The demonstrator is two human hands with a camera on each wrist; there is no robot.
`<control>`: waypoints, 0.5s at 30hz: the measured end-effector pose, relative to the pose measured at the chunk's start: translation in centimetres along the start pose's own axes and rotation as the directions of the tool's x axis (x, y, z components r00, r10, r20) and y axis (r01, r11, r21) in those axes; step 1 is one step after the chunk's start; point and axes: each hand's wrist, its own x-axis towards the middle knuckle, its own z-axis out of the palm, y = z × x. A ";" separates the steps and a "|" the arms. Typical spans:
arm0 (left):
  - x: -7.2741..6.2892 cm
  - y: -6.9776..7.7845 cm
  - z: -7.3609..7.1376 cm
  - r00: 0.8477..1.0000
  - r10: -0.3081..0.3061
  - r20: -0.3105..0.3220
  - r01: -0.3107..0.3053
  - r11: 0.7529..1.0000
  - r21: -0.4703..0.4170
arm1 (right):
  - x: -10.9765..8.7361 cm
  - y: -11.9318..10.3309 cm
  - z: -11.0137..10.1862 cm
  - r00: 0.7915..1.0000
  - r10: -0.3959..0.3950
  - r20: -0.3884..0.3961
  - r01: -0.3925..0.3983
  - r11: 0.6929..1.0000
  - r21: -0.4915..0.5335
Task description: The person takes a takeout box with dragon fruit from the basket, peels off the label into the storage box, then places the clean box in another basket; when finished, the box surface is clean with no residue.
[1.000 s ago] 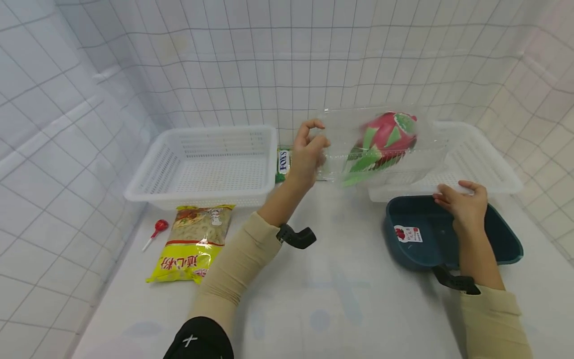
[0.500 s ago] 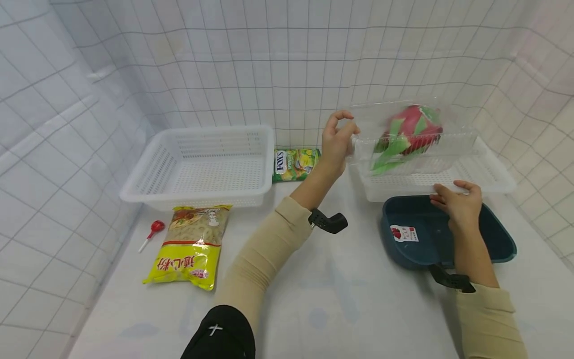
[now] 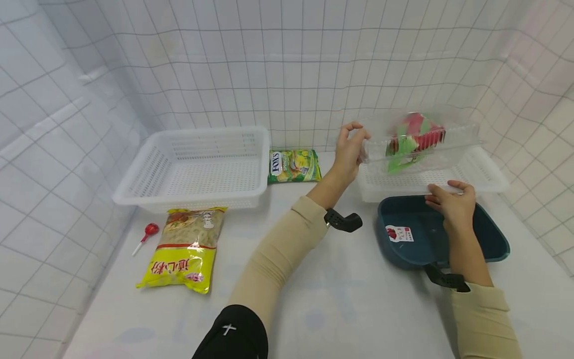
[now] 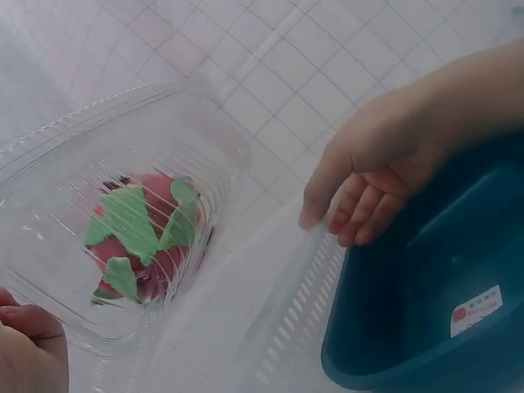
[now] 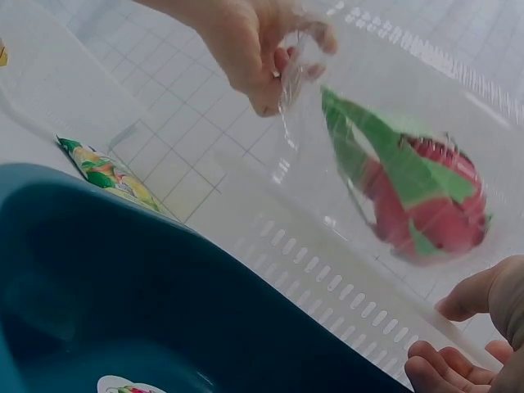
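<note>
My left hand [image 3: 350, 152] pinches the left end of a clear plastic clamshell box [image 3: 462, 137], with a red and green dragon fruit [image 3: 420, 132] inside. The box hangs tilted over the right white basket [image 3: 491, 174]. At that basket's front rim, my right hand [image 3: 459, 209] pinches the edge between thumb and fingers, its forearm crossing over a dark blue tub [image 3: 414, 254]. From the right wrist, the dragon fruit [image 5: 426, 192] shows through the plastic, above the slotted basket wall [image 5: 327, 282].
Another white basket [image 3: 202, 172] stands at the left, with a green FOX'S candy packet [image 3: 296, 166] beside it. In front lie a yellow bag of pasta [image 3: 186, 252] and a red lollipop [image 3: 150, 230]. A grid-patterned sheet [image 3: 291, 65] rises behind.
My left hand has carried the clamshell box rightward over the right basket and, lately, a little lower. The candy packet has come into full view. My right hand stays at the basket rim.
</note>
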 end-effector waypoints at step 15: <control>0.4 -3.5 2.0 0.989 -0.083 -0.122 0.098 0.987 0.129 | -0.3 0.1 0.1 1.000 -0.011 -0.020 0.011 1.000 -0.012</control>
